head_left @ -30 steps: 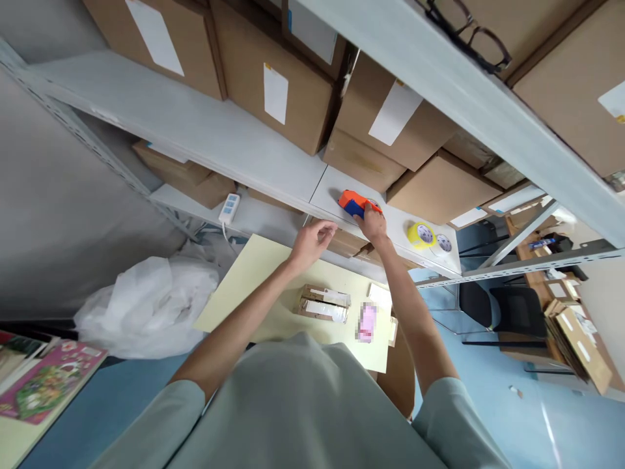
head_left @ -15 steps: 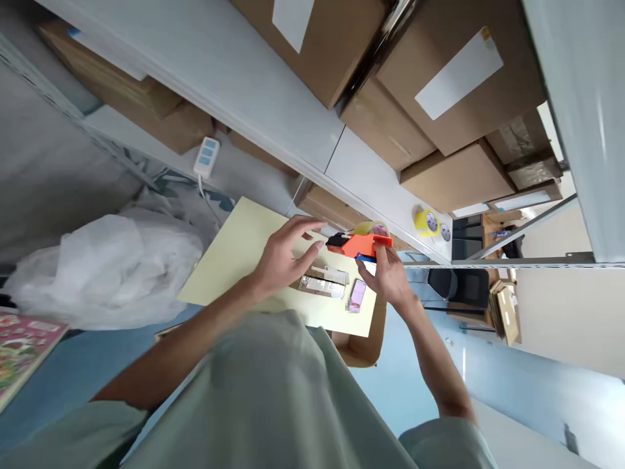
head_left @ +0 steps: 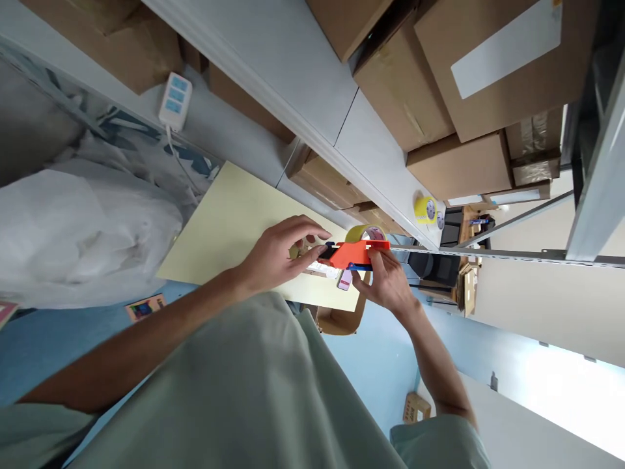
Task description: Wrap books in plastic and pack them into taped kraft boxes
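In my right hand (head_left: 388, 277) is an orange tape dispenser (head_left: 352, 254) with a black front end and a blue part beneath. My fingers are wrapped round its rear. A yellow tape roll (head_left: 359, 233) shows just behind its top edge. My left hand (head_left: 278, 254) is at the black end, its thumb tip at or against it. The left fingers are curved and apart from the thumb. Below the dispenser, a phone (head_left: 344, 280) with a pinkish screen lies on the pale yellow board (head_left: 219, 221). Another item on the board is mostly hidden by my hands.
Grey shelving (head_left: 303, 71) runs diagonally above the board, stacked with cardboard boxes (head_left: 405, 91). A power strip (head_left: 174, 101) and yellow tape rolls (head_left: 426, 210) sit on it. White plastic wrap (head_left: 88, 234) bulges at left. An open carton (head_left: 336, 321) stands below the board.
My left hand has come closer to the dispenser's black end, its thumb now at the tip. The dispenser stays in my right hand. The whole view has shifted and tilted.
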`<state>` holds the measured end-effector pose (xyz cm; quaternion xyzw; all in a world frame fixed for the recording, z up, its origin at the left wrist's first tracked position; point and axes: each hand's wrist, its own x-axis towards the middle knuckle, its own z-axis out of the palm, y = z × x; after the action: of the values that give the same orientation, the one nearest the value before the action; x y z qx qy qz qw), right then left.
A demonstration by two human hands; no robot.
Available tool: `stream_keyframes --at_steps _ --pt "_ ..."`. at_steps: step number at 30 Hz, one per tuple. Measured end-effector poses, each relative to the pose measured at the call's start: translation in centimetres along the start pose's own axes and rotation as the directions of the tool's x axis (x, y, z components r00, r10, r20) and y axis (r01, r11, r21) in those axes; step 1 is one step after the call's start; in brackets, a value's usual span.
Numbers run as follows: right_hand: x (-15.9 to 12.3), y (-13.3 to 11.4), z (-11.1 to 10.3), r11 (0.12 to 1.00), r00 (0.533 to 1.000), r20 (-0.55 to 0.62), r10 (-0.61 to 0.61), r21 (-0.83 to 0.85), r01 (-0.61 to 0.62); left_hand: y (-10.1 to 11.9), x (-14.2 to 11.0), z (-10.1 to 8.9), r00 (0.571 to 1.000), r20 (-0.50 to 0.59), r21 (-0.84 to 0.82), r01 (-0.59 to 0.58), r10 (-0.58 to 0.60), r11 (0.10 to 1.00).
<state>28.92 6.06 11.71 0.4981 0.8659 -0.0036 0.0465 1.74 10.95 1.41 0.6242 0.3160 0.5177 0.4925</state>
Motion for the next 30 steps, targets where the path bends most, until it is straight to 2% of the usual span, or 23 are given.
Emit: stream_keyframes --at_steps 4,9,14,17,21,23,26,28,30 --pt "0.5 -0.8 -0.7 0.996 0.98 0.183 0.078 0.026 -0.084 -0.3 -0.4 -0.3 0.993 0.013 -0.054 0.121 -0.12 0.991" --pt "1.1 -1.7 -1.6 0.988 0.954 0.276 0.116 0.065 -0.139 -0.9 -1.2 -0.5 0.969 0.053 -0.128 0.246 -0.241 0.961" --pt "2.2 -2.9 -2.4 0.962 0.889 0.414 0.197 0.094 -0.257 -2.4 -2.2 -0.2 0.905 0.113 -0.255 0.425 -0.41 0.869" --pt "3.3 -3.7 -2.4 0.938 0.81 0.516 0.277 0.037 -0.344 -4.1 -2.7 0.4 0.848 0.143 -0.331 0.526 -0.51 0.783" --pt "4.9 -4.5 -1.7 0.898 0.643 0.672 0.367 -0.076 -0.433 -6.8 -4.2 2.1 0.781 0.186 -0.381 0.617 -0.597 0.689" --pt "5.5 -4.5 -1.3 0.889 0.578 0.727 0.369 -0.095 -0.448 -8.1 -5.4 3.1 0.718 0.196 -0.392 0.682 -0.668 0.617" --pt "5.8 -4.0 -1.3 0.895 0.521 0.779 0.349 -0.112 -0.433 -9.9 -7.3 4.2 0.601 0.235 -0.423 0.77 -0.764 0.477" --pt "5.7 -3.2 -1.9 0.905 0.485 0.807 0.338 -0.137 -0.403 -11.4 -8.3 4.2 0.56 0.22 -0.439 0.788 -0.798 0.432" --pt "5.8 -2.4 -2.7 0.901 0.445 0.821 0.358 -0.178 -0.396 -13.2 -9.1 3.7 0.536 0.144 -0.444 0.786 -0.832 0.429"
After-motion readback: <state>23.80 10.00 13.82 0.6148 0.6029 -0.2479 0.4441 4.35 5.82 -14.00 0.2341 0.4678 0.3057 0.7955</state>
